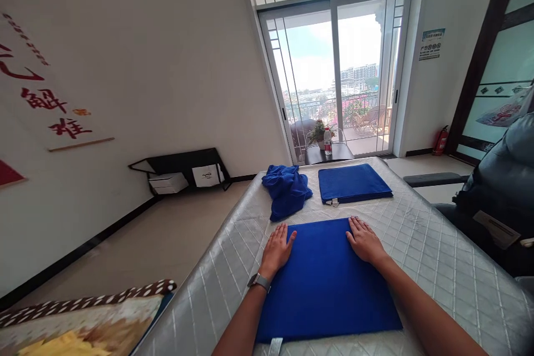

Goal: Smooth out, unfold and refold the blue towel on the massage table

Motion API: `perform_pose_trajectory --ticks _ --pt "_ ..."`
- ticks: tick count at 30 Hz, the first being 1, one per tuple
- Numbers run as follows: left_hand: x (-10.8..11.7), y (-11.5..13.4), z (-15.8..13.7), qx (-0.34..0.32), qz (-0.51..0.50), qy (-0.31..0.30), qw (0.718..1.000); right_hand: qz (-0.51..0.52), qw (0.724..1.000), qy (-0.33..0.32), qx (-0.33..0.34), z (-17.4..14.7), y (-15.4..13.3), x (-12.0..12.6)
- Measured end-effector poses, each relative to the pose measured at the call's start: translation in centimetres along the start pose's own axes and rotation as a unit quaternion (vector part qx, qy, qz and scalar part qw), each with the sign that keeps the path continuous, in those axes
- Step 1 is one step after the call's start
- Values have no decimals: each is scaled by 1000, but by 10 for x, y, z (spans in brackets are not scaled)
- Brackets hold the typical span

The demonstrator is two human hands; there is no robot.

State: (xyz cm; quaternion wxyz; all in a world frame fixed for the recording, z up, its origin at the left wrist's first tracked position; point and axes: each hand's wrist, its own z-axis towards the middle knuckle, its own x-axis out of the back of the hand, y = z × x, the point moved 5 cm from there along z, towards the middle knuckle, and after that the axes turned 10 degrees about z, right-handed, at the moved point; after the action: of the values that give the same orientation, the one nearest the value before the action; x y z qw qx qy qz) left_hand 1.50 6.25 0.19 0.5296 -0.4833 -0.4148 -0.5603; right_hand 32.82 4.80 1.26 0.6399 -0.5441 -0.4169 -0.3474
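Note:
A blue cloth (pixel 325 283), folded into a flat rectangle, lies on the quilted mattress (pixel 442 256) in front of me. At its far left corner my left hand (pixel 277 246) rests flat, fingers stretched out and thumb apart. My right hand (pixel 364 239) lies the same way on the far right corner. A white tag (pixel 275 346) sticks out from the cloth's near edge. Beyond it on the right is a folded blue stack of cloth (pixel 354 182) with small tags at its near edge. To the left of that stack sits a crumpled blue cloth (pixel 287 189).
Past the mattress, a small table carries a bottle (pixel 327 142) and a plant, before a glass sliding door (pixel 334 78). A black rack (pixel 183 169) with boxes stands by the left wall. On the right are a dark padded chair (pixel 500 178) and a fire extinguisher (pixel 440 141).

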Motion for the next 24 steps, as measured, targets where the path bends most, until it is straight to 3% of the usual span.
perform_pose_trajectory --ticks 4,7,9,14,17,20,24 --pt "5 0 4 10 40 -22 999 3 1000 -3 1 0 1 0" --pt "14 17 9 33 59 -9 998 4 1000 0 2 0 2 0" --pt "21 51 13 10 42 10 999 6 1000 2 3 0 2 -1" --pt "29 187 15 -175 -128 56 975 -4 1000 14 21 0 5 -4" --pt "22 236 20 -195 -184 57 962 -19 998 17 59 -1 7 -7" --pt "12 245 26 -181 -209 43 960 -25 997 16 66 0 10 -8" --pt "6 222 23 -172 -161 26 972 -25 999 13 45 3 8 -9"
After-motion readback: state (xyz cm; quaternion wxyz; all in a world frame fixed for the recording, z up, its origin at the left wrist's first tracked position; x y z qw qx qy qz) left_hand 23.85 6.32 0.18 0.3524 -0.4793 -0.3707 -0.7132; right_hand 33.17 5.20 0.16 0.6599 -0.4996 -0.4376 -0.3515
